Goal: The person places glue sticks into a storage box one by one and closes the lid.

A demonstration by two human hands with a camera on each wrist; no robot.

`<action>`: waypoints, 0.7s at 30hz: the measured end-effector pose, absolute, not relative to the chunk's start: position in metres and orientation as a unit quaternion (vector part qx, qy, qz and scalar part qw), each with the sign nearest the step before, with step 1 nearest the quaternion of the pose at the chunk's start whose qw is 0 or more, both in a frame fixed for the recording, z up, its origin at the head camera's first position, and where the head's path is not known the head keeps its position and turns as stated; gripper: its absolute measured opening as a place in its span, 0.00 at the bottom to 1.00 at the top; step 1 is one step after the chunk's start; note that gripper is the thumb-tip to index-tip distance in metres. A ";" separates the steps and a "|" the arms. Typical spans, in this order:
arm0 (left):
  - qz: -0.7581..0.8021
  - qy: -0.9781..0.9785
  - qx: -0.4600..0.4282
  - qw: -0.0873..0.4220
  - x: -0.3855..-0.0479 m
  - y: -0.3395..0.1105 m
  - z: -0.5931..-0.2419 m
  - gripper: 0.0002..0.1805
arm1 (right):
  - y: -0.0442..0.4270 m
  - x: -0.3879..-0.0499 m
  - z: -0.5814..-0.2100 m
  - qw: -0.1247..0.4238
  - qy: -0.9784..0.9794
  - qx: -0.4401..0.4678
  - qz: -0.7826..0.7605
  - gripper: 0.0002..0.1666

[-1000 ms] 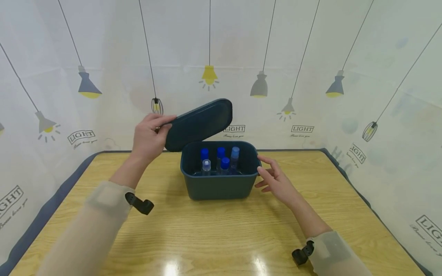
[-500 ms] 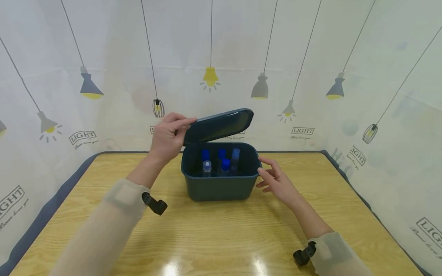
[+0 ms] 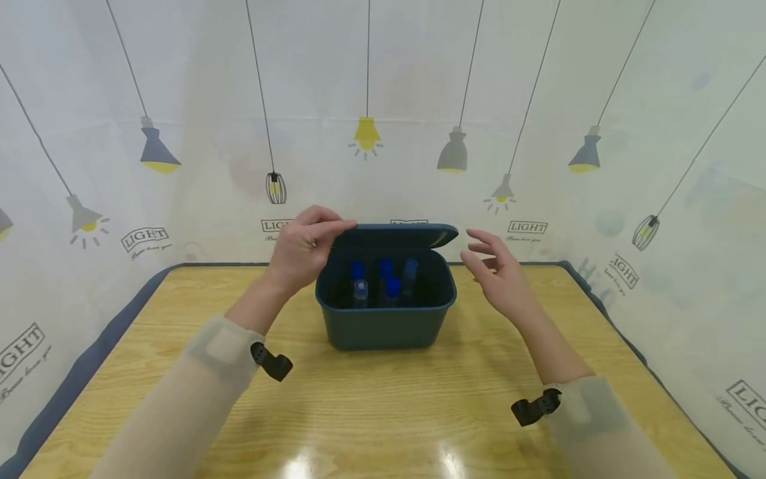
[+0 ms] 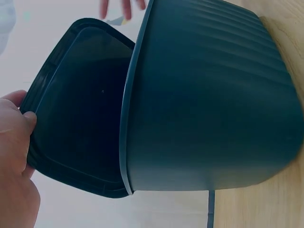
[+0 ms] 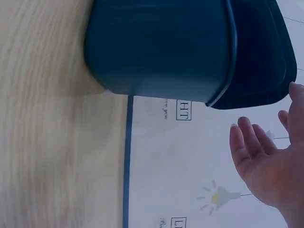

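Note:
A dark teal plastic bin [image 3: 385,329] stands upright on the table, holding several small clear bottles with blue caps, among them a front bottle [image 3: 392,287] and one with a clear top [image 3: 360,293]. Its lid [image 3: 395,236] is tilted over the back of the bin, front edge raised. My left hand [image 3: 305,249] pinches the lid's left end between thumb and fingers, which the left wrist view confirms on the lid [image 4: 85,104]. Off the lid's right end, my right hand [image 3: 499,273] hovers with loosely bent fingers, apparently holding nothing.
The wooden table [image 3: 383,406] reaches back to a dark blue edge strip [image 3: 514,264]. Behind it rises a pale curtain [image 3: 407,66] printed with hanging lamps. Each sleeve bears a black wrist camera, such as the left camera [image 3: 272,362].
The lid has moved right and down over the bin, levelling out in my left hand. My right hand has let go of the bin's right rim and risen toward the lid's right end.

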State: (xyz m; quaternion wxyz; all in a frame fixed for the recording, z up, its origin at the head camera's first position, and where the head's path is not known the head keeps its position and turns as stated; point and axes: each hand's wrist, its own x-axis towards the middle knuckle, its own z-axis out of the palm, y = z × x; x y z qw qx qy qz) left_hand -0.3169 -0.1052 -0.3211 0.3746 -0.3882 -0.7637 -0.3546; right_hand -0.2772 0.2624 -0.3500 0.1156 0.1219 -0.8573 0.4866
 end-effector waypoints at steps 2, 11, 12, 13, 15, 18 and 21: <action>-0.347 -0.754 -0.405 0.383 -0.316 -0.105 -0.322 0.14 | 0.259 -0.278 -0.343 0.115 -0.863 0.126 0.475 0.33; -0.330 -0.756 -0.431 0.366 -0.305 -0.109 -0.332 0.16 | 0.250 -0.284 -0.342 0.099 -0.879 0.157 0.439 0.26; -0.328 -0.760 -0.432 0.358 -0.303 -0.110 -0.334 0.16 | 0.251 -0.284 -0.344 0.097 -0.879 0.160 0.438 0.26; -0.327 -0.764 -0.432 0.350 -0.301 -0.112 -0.335 0.16 | 0.251 -0.283 -0.345 0.094 -0.879 0.164 0.437 0.26; -0.325 -0.772 -0.432 0.335 -0.296 -0.115 -0.339 0.16 | 0.253 -0.280 -0.349 0.084 -0.880 0.173 0.435 0.25; -0.327 -0.783 -0.423 0.318 -0.288 -0.121 -0.346 0.16 | 0.257 -0.275 -0.355 0.068 -0.880 0.189 0.431 0.25; -0.326 -0.789 -0.419 0.308 -0.280 -0.128 -0.356 0.16 | 0.260 -0.270 -0.362 0.060 -0.882 0.209 0.418 0.23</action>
